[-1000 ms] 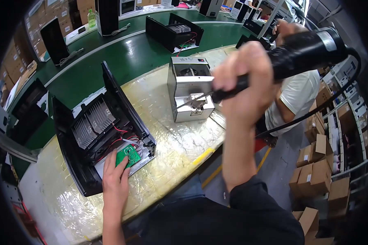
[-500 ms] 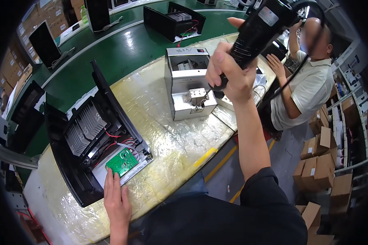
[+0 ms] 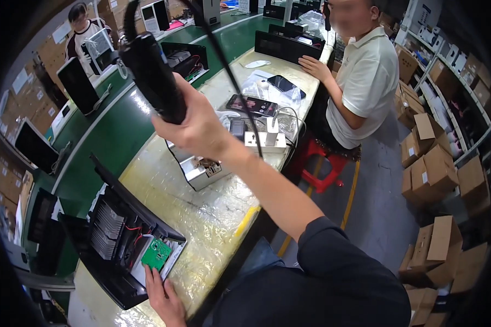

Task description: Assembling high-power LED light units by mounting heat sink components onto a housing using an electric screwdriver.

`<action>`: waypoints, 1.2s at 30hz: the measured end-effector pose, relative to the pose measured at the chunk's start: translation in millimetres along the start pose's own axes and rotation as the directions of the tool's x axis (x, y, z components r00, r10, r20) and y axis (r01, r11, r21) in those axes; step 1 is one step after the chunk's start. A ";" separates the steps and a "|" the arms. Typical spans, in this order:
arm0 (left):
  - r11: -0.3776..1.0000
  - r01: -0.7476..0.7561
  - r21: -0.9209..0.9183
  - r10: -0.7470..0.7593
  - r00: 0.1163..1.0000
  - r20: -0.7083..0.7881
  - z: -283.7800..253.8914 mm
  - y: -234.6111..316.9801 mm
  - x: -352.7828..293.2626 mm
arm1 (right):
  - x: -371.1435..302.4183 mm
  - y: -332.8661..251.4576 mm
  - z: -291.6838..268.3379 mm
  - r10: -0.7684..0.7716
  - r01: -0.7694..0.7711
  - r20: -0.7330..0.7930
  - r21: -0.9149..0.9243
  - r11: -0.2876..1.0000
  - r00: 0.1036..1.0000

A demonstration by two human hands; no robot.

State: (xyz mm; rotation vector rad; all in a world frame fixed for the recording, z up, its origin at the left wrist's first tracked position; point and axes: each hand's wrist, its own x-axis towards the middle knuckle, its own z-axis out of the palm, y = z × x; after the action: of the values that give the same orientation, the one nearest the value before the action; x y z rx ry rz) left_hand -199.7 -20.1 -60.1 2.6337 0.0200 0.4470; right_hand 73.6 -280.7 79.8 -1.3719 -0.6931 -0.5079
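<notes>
My right hand (image 3: 199,122) is wrapped round a black electric screwdriver (image 3: 153,73), raised above the bench with its cable trailing across the view. The driver's tip is hidden behind the hand. Below it stands a silver metal box (image 3: 202,175), a screw feeder by its look, partly covered by my hand and wrist. At the near left, my left hand (image 3: 165,300) rests with fingers stretched out against the lower edge of a green circuit board (image 3: 156,254). The board lies in an opened black housing (image 3: 108,284) beside a finned grey heatsink (image 3: 107,230) and red wires.
A power strip (image 3: 261,140), phones (image 3: 252,106) and plastic bags lie farther along the film-covered bench (image 3: 202,248). A person in a white shirt (image 3: 360,82) sits at the right on a red stool (image 3: 317,166). Cardboard boxes (image 3: 433,169) stand on the floor. Another person stands far left.
My right hand has carried the electric screwdriver left, away from the silver box. The view has turned to the right. My left hand stays at the circuit board.
</notes>
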 end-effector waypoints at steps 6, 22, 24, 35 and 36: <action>0.998 -0.032 -0.058 0.035 0.999 0.037 4.3 -6.4 15.5 | 5.7 1.0 -29.0 0.187 -0.224 0.143 0.319 0.921 0.972; 0.985 -0.170 0.006 0.170 0.978 -0.125 44.4 71.9 45.7 | 4.2 -112.2 23.2 -0.154 -0.044 0.368 0.478 0.877 0.917; 0.987 -0.152 0.055 0.158 0.978 -0.138 49.1 75.7 48.1 | -8.6 -78.8 45.7 -0.202 0.053 0.423 0.339 0.939 0.884; 0.991 -0.131 0.002 0.130 0.983 -0.133 66.1 92.3 57.7 | -34.9 -16.9 102.9 -0.036 -0.118 0.364 0.393 0.912 0.931; 0.991 -0.130 -0.012 0.127 0.983 -0.131 66.7 92.9 58.1 | -36.2 -15.1 105.1 -0.031 -0.134 0.357 0.427 0.894 0.934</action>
State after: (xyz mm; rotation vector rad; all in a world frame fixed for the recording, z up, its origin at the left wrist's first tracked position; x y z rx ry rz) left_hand -129.4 -127.3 -56.4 2.5906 -0.1134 0.6589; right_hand 22.0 -181.6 70.8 -1.0456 -0.9962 -0.0382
